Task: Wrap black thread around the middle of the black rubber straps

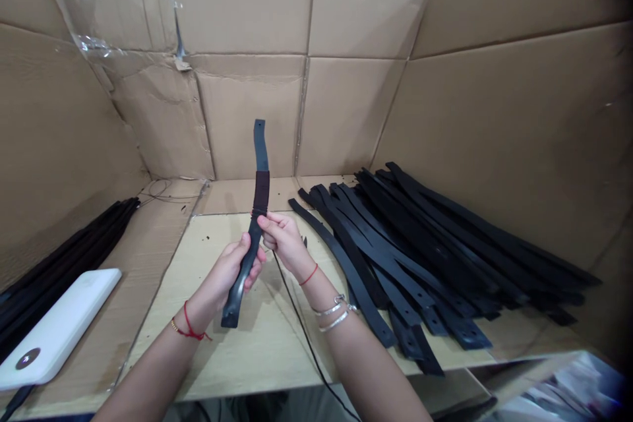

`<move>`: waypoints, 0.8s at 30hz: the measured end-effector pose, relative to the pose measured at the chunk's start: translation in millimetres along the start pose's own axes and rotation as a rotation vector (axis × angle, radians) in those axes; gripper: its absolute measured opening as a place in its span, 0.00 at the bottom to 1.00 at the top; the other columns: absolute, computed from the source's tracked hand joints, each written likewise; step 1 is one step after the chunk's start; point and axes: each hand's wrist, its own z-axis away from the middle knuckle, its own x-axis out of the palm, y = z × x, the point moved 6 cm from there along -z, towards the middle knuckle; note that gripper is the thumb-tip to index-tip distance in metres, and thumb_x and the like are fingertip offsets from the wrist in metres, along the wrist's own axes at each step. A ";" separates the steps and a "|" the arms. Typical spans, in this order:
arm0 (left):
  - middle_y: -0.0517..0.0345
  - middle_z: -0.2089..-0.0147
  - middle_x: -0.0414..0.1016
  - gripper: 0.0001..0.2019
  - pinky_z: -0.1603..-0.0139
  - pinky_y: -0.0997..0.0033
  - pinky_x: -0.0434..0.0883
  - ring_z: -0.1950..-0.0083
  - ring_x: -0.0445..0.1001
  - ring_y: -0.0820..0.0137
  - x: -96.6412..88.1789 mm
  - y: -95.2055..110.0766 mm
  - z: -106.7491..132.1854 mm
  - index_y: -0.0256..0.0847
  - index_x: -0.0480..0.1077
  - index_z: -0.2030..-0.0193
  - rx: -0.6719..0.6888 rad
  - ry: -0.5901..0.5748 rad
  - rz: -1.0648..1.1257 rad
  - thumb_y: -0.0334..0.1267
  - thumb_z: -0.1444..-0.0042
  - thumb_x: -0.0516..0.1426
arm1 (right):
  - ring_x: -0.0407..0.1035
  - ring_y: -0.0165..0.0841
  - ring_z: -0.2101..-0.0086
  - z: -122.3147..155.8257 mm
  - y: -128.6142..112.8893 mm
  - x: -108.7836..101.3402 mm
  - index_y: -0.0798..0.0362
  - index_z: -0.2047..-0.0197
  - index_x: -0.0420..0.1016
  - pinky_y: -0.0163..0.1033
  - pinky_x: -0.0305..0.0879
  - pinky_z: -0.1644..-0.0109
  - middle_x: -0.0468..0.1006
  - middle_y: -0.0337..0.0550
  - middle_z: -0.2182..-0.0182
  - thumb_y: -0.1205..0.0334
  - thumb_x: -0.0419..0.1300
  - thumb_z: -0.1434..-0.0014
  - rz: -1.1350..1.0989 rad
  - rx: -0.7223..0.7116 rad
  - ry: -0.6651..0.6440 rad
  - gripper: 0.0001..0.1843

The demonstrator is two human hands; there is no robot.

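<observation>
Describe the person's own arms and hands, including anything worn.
No gloves or sleeves show. The left hand has a red cord and gold-coloured beads at its wrist; the right hand has a thin red string and, further up the forearm, silver-coloured bangles.

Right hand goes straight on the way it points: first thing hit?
Right hand: the dark strap at its fingertips; past that, probably the cardboard wall, though depth is hard to judge.
</observation>
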 end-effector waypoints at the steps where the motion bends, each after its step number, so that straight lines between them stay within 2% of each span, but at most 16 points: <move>1: 0.61 0.78 0.63 0.33 0.82 0.78 0.58 0.82 0.59 0.80 -2.7 0.1 -1.5 0.34 0.61 0.60 0.038 0.051 -0.025 0.68 0.50 0.47 | 0.39 0.16 0.83 -0.4 -0.2 -1.6 0.60 0.69 0.65 0.28 0.35 0.79 0.45 0.29 0.83 0.51 0.66 0.51 0.019 -0.014 0.035 0.21; 3: 0.60 0.74 0.67 0.32 0.76 0.79 0.63 0.77 0.64 0.79 -9.8 2.7 -3.6 0.34 0.60 0.57 0.159 0.185 -0.126 0.65 0.52 0.52 | 0.40 0.16 0.83 -1.2 -1.0 -4.8 0.60 0.69 0.65 0.29 0.35 0.80 0.47 0.29 0.84 0.50 0.66 0.52 0.075 -0.060 0.112 0.22; 4: 0.60 0.74 0.66 0.30 0.75 0.80 0.63 0.76 0.64 0.80 -11.0 3.1 -4.1 0.35 0.60 0.58 0.193 0.211 -0.158 0.63 0.52 0.54 | 0.41 0.17 0.83 -1.3 -1.4 -5.3 0.60 0.69 0.66 0.29 0.34 0.80 0.48 0.30 0.84 0.49 0.66 0.53 0.104 -0.081 0.134 0.22; 6: 0.64 0.79 0.59 0.28 0.79 0.80 0.58 0.80 0.58 0.81 -10.5 0.8 -4.0 0.35 0.60 0.63 0.158 0.188 -0.150 0.64 0.51 0.53 | 0.41 0.16 0.83 -1.1 -0.5 -2.4 0.61 0.69 0.66 0.29 0.33 0.80 0.48 0.30 0.83 0.49 0.66 0.53 0.116 -0.076 0.111 0.23; 8: 0.66 0.83 0.52 0.29 0.84 0.79 0.50 0.84 0.51 0.81 -8.1 -0.8 -1.2 0.37 0.57 0.68 0.067 0.127 -0.100 0.67 0.49 0.47 | 0.39 0.16 0.83 -0.1 2.0 2.9 0.62 0.66 0.68 0.29 0.33 0.79 0.45 0.29 0.83 0.50 0.67 0.53 0.037 -0.023 0.036 0.23; 9: 0.66 0.83 0.51 0.30 0.84 0.79 0.48 0.84 0.50 0.80 -6.7 0.8 0.8 0.37 0.57 0.68 0.049 0.102 -0.096 0.68 0.49 0.45 | 0.38 0.16 0.82 0.6 3.1 5.0 0.62 0.63 0.69 0.29 0.33 0.78 0.44 0.28 0.82 0.50 0.67 0.53 -0.012 0.007 0.006 0.23; 11: 0.65 0.82 0.54 0.29 0.82 0.79 0.51 0.83 0.53 0.80 -6.0 8.0 4.5 0.37 0.58 0.66 0.094 0.104 -0.175 0.66 0.50 0.49 | 0.36 0.16 0.82 1.5 3.3 5.2 0.63 0.56 0.70 0.29 0.32 0.78 0.42 0.28 0.82 0.51 0.67 0.53 -0.067 0.026 0.009 0.27; 14: 0.61 0.75 0.64 0.25 0.74 0.80 0.56 0.76 0.60 0.79 -12.6 21.2 9.5 0.36 0.62 0.59 0.263 0.304 -0.450 0.58 0.50 0.55 | 0.37 0.16 0.82 1.3 1.2 0.2 0.63 0.54 0.70 0.29 0.32 0.78 0.43 0.28 0.82 0.51 0.68 0.54 -0.059 -0.012 0.086 0.30; 16: 0.58 0.70 0.66 0.22 0.70 0.81 0.57 0.71 0.62 0.79 -14.2 26.0 11.5 0.37 0.64 0.58 0.354 0.391 -0.553 0.56 0.48 0.54 | 0.37 0.16 0.82 0.7 0.8 -1.3 0.63 0.54 0.69 0.29 0.32 0.78 0.43 0.28 0.82 0.52 0.69 0.55 -0.077 -0.016 0.090 0.30; 18: 0.59 0.72 0.62 0.23 0.73 0.81 0.55 0.73 0.58 0.81 -11.6 22.8 7.7 0.35 0.64 0.60 0.341 0.301 -0.447 0.58 0.46 0.51 | 0.36 0.16 0.82 0.2 0.5 -0.2 0.62 0.54 0.69 0.28 0.32 0.78 0.42 0.28 0.82 0.53 0.68 0.54 -0.109 -0.006 0.035 0.28; 21: 0.64 0.75 0.56 0.29 0.79 0.79 0.52 0.80 0.53 0.82 -3.3 12.9 -0.2 0.35 0.60 0.58 0.193 0.047 -0.122 0.64 0.49 0.49 | 0.37 0.17 0.82 -0.8 -1.0 -1.7 0.60 0.62 0.67 0.28 0.33 0.79 0.41 0.28 0.82 0.54 0.66 0.50 -0.099 -0.027 -0.005 0.20; 23: 0.62 0.74 0.61 0.32 0.77 0.77 0.60 0.78 0.60 0.80 -1.1 10.6 -2.7 0.34 0.59 0.56 0.144 -0.015 -0.029 0.66 0.50 0.49 | 0.39 0.17 0.82 -2.0 -0.4 -6.3 0.59 0.68 0.65 0.29 0.35 0.79 0.43 0.29 0.83 0.53 0.66 0.51 -0.043 -0.053 0.053 0.19; 24: 0.60 0.72 0.64 0.33 0.74 0.77 0.64 0.75 0.64 0.78 -2.4 10.6 -3.5 0.34 0.59 0.56 0.145 0.006 -0.030 0.66 0.51 0.50 | 0.39 0.17 0.83 -2.5 0.6 -8.5 0.60 0.68 0.65 0.29 0.35 0.79 0.45 0.29 0.83 0.52 0.66 0.51 -0.017 -0.061 0.093 0.20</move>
